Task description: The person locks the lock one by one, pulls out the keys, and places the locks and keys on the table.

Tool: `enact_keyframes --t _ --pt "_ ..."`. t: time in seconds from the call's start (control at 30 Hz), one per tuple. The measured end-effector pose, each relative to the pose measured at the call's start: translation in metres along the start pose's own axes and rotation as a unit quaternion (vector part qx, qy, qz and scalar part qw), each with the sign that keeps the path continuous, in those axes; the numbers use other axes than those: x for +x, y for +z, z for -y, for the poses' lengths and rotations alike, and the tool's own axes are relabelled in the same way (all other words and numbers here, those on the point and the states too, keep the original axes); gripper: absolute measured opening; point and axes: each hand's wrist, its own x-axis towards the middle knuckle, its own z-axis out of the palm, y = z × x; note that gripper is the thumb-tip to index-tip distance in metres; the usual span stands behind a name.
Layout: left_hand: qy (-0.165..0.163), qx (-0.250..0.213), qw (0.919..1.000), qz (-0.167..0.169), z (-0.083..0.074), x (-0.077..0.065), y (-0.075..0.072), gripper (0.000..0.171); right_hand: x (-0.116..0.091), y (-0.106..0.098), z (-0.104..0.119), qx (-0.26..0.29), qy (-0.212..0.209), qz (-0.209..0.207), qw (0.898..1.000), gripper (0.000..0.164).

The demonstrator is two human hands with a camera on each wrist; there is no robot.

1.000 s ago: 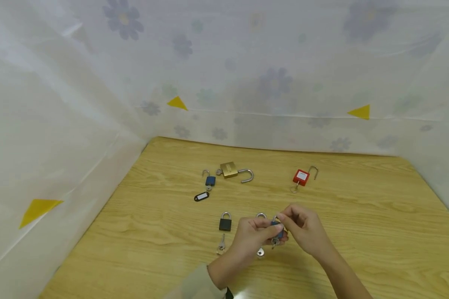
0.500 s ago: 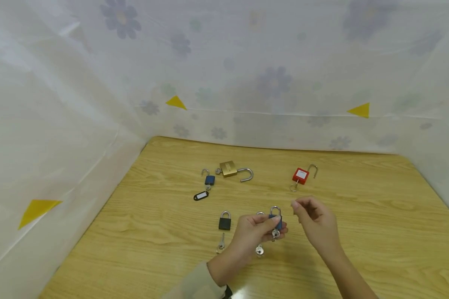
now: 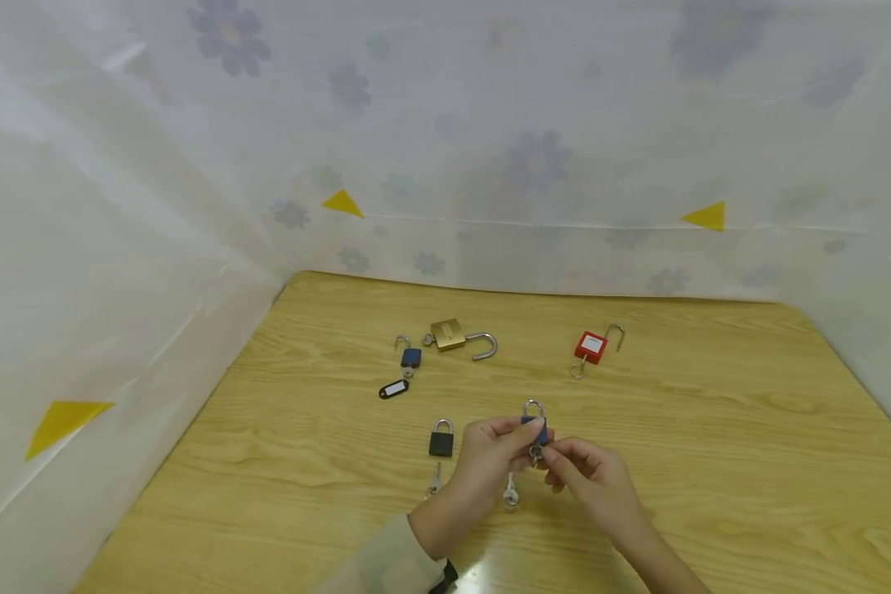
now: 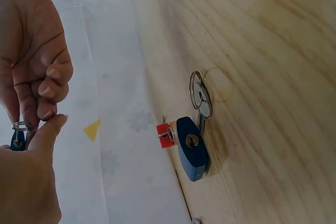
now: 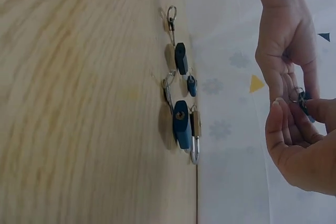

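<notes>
My left hand (image 3: 483,458) grips a small blue padlock (image 3: 534,428) upright between thumb and fingers, its silver shackle (image 3: 533,407) pointing up. A key with a ring (image 4: 22,126) is in the keyhole at the lock's lower end. There the thumb and forefinger of my right hand (image 3: 594,483) pinch the key (image 3: 536,452). Below the hands, another blue padlock (image 4: 192,149) lies on the table, hidden behind my left hand in the head view. Its loose key (image 3: 511,493) lies beside it.
A black padlock (image 3: 441,443) with a key (image 3: 436,477) lies left of the hands. Farther back on the table (image 3: 713,412) are a brass padlock (image 3: 448,335), a blue one (image 3: 411,357) with a black tag (image 3: 393,389), and a red one (image 3: 590,347), all with shackles swung out.
My right hand has let go of the shackle, drawn back to the right, then come down to the key. My left hand has moved slightly up and left with the padlock.
</notes>
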Motion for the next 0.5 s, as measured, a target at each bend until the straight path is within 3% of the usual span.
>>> enact_keyframes --t 0.23,0.5 --pt "-0.003 0.011 0.9999 -0.005 0.004 0.000 -0.001 0.031 -0.001 0.012 0.000 0.088 0.063 -0.025 0.994 0.023" --pt "0.006 0.018 0.9996 -0.019 0.004 -0.001 0.000 0.030 -0.004 0.019 -0.005 0.129 0.034 -0.045 0.990 0.018"
